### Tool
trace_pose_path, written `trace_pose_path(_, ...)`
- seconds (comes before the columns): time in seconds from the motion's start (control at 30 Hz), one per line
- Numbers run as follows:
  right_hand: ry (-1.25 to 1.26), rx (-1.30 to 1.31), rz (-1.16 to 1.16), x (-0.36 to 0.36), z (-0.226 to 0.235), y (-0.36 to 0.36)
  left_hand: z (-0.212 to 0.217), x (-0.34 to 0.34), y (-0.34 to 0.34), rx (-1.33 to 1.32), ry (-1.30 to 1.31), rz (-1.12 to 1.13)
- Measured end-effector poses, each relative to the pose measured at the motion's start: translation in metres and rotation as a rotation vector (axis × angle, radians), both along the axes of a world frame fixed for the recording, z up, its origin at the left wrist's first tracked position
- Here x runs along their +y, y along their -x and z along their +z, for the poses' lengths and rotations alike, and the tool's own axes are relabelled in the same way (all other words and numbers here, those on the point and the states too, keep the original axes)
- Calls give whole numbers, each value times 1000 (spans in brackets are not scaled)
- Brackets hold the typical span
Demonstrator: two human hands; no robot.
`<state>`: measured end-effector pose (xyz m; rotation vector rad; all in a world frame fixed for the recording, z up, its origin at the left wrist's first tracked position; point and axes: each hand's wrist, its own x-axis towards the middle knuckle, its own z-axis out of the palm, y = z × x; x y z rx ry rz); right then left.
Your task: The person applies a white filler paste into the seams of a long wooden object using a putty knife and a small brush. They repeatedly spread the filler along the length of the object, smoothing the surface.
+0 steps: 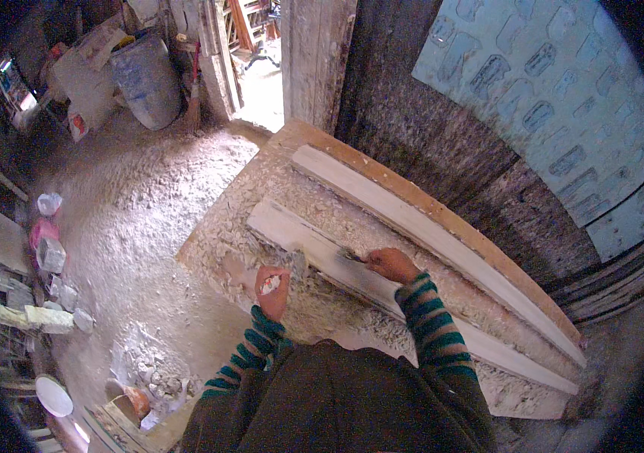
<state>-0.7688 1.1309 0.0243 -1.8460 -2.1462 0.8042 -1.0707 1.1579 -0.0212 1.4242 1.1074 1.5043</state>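
Two long, pale plaster-like strips lie on a wooden board. My right hand (395, 266) is closed round a small dark-ended tool (350, 254), whose tip rests on the nearer strip (292, 228). Blur and size keep me from telling the tool's exact kind. A greyish smudge marks the strip's surface around the tip. Left of this strip, above the crumb-covered board, my left hand (271, 297) has its fingers curled round a whitish lump (270, 285). Beyond my right hand runs the farther strip (412, 208), parallel to the nearer one.
Shavings and crumbs cover much of the wooden board (289, 134). A light-blue panel (563, 90) leans at the right wall. A large bluish barrel (146, 79) stands by the bright doorway (261, 83). At the lower left lie a tipped bucket (132, 400) and pale rubble (159, 366).
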Motion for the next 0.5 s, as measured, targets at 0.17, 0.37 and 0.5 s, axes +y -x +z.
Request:
trace_pose_path(0.17, 95, -51, -69, -40, 15, -21, 4, -2, -5, 35, 66, 28)
trace_pose_path(0.37, -48, 18, -12, 17, 2, 18, -1, -1, -3, 81, -14, 44)
trace_pose_path(0.5, -28, -4, 3, 17, 8, 15, 4, -4, -12, 24, -31, 56)
